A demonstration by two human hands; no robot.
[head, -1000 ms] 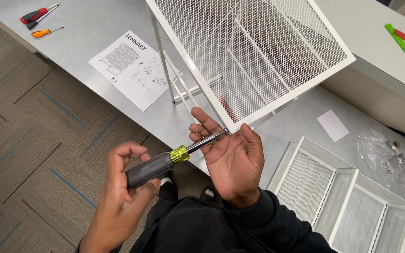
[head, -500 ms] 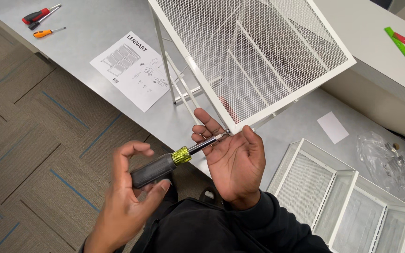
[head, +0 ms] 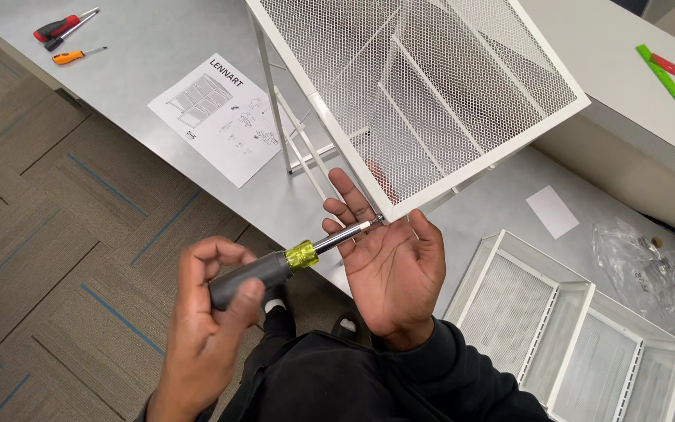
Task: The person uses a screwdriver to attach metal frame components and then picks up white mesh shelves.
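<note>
My left hand (head: 205,328) grips the dark handle of a screwdriver (head: 263,270) with a yellow-green collar. Its metal shaft points up and right, and the tip sits at the lower corner of a white mesh metal frame (head: 431,94) that stands tilted on the grey table (head: 158,47). My right hand (head: 392,273) is open with the palm up, right under that corner. The shaft lies across its fingers.
A sheet of assembly instructions (head: 224,117) lies left of the frame. A red-handled tool (head: 64,27) and a small orange screwdriver (head: 76,55) sit at the far left. White mesh drawers (head: 556,328), a plastic bag (head: 650,270), a paper slip (head: 554,211) and rulers (head: 673,86) are to the right.
The fingers of my left hand have shifted around the screwdriver handle. The tip stays at the frame's corner and my right hand keeps its place.
</note>
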